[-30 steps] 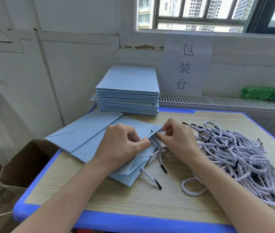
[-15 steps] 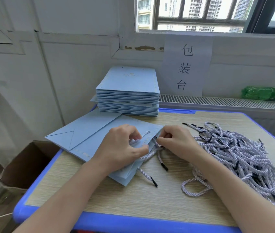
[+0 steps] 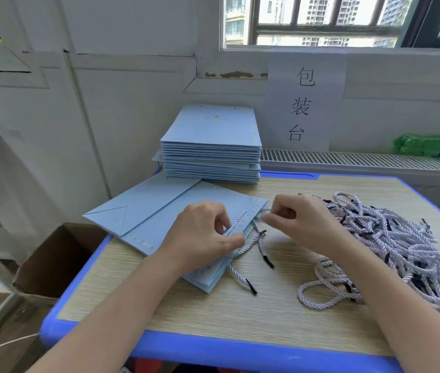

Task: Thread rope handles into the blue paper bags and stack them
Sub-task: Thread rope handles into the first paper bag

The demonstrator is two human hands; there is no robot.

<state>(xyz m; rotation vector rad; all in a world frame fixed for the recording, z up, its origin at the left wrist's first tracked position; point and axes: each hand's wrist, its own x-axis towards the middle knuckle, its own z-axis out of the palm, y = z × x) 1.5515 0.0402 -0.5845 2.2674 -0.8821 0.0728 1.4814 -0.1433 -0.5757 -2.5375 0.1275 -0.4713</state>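
Observation:
A flat blue paper bag (image 3: 159, 219) lies on the table in front of me, on top of other flat bags. My left hand (image 3: 202, 235) grips its open top edge, thumb pressing paper and a white-and-lilac rope handle (image 3: 236, 224) that crosses the bag's rim. My right hand (image 3: 298, 222) pinches the rope just right of the bag's corner. Two black-tipped rope ends (image 3: 266, 261) trail onto the table below the bag. A tall stack of blue bags (image 3: 210, 146) stands at the back.
A big loose pile of rope handles (image 3: 391, 246) covers the right side of the wooden table (image 3: 240, 316) with its blue rim. An open cardboard box (image 3: 59, 259) sits on the floor to the left. A green bottle (image 3: 431, 145) lies on the radiator ledge.
My right hand has drawn the rope to the right, out from the bag's corner. The loose rope ends have shifted slightly. My left hand stays on the bag's top edge.

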